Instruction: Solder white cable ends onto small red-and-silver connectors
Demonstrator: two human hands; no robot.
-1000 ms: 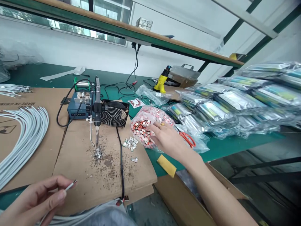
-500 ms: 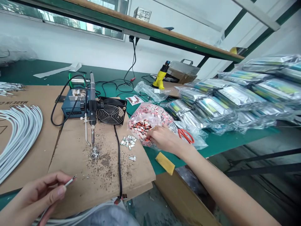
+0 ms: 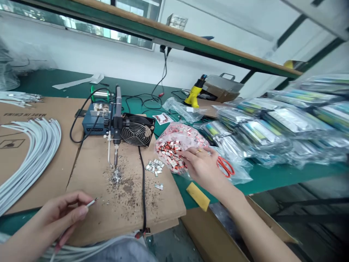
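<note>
Right hand [image 3: 203,168] in connector bag [image 3: 177,147]

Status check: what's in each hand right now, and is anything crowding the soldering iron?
Left hand pinches white cable end. Right hand in bag of connectors. Soldering iron unobstructed; loose connectors beside it.

Green workbench [image 3: 259,178], cardboard sheets [image 3: 131,203] on it, yellow sponge [image 3: 198,196], red scissors [image 3: 226,165], stacked foil packets [image 3: 272,127]

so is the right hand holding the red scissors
No, the right hand reaches into the clear bag of small red and silver parts, while the red scissors lie apart on the plastic beside it.
</note>
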